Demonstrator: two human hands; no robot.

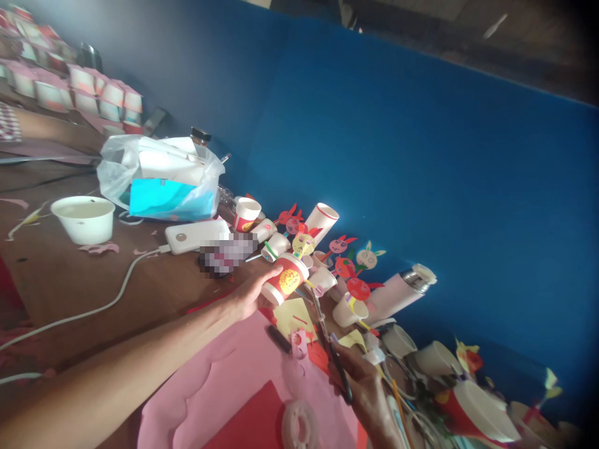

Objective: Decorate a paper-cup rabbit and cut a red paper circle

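My left hand (257,294) is wrapped round a red and white paper cup (281,285) with a yellow print, tilted above the pink paper. A yellow paper animal face (303,243) shows just over the cup's rim; whether it is fixed to the cup I cannot tell. In my right hand (369,390) is a pair of scissors (333,352), its blades pointing up towards the cup. Under the hands lie pink paper sheets (234,368), a yellow paper piece (294,317) and a black marker (279,338).
Behind the hands stand paper cups with red animal faces (345,268) and a pink flask (397,293) against the blue partition (421,156). Leftward are a phone (227,255), a cabled power bank (196,237), a white bowl (84,221), a plastic bag (116,165) and another person's arm (56,130).
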